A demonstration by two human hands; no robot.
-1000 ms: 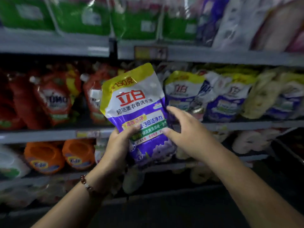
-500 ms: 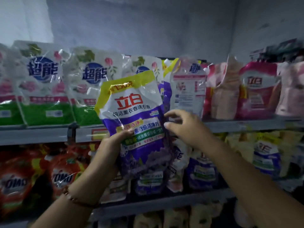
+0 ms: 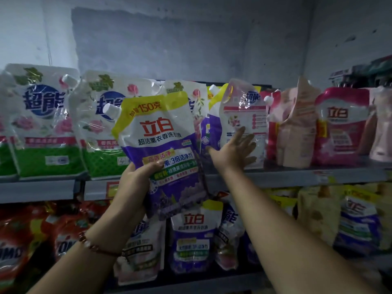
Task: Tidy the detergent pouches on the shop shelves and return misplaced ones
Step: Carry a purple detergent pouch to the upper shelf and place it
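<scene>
My left hand (image 3: 135, 177) grips the lower left of a purple, white and yellow spouted detergent pouch (image 3: 161, 145), held upright in front of the top shelf (image 3: 297, 177). My right hand (image 3: 235, 151) has let go of it and lies with straight, spread fingers against a white pouch (image 3: 244, 119) that stands turned sideways on that shelf. Between the two, another purple and yellow pouch (image 3: 213, 124) stands partly hidden behind the held one.
Green and white pouches (image 3: 46, 124) fill the top shelf's left side, pink and red pouches (image 3: 339, 126) its right. The shelf below holds red pouches (image 3: 25, 236) at left, purple and white ones (image 3: 193, 236) in the middle and yellow ones (image 3: 318, 213) at right. A grey wall rises behind.
The view has risen from the middle shelves to the top shelf. My right hand left the held pouch and reached right to the white pouch; my left hand lifted the purple pouch.
</scene>
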